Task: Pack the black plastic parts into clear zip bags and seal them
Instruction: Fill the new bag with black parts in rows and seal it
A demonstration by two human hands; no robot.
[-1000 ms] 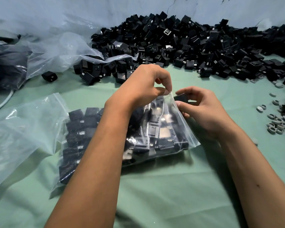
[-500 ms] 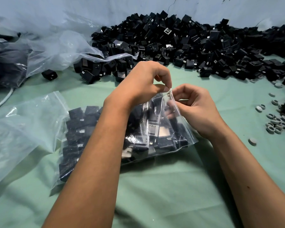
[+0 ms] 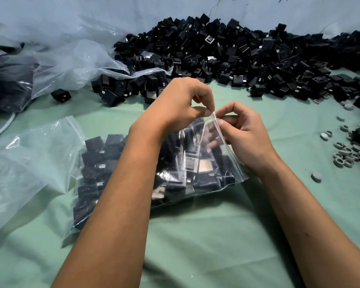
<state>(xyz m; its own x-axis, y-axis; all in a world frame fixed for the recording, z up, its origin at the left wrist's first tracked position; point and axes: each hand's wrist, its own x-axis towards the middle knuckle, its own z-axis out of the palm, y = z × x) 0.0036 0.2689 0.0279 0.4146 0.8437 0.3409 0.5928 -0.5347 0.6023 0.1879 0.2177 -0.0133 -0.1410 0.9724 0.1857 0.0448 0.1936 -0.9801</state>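
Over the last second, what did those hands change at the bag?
The right hand let its black part go into the zip bag, then pinched the bag's top edge beside the left hand, which kept pinching. The big pile stayed put.

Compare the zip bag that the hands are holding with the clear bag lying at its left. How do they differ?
The held zip bag is full of black parts; the left bag looks empty. The left hand and the right hand pinch the held bag's top edge; nothing grips the left bag. The held bag bulges; the left bag lies fairly flat. Both are clear plastic on the green cloth.
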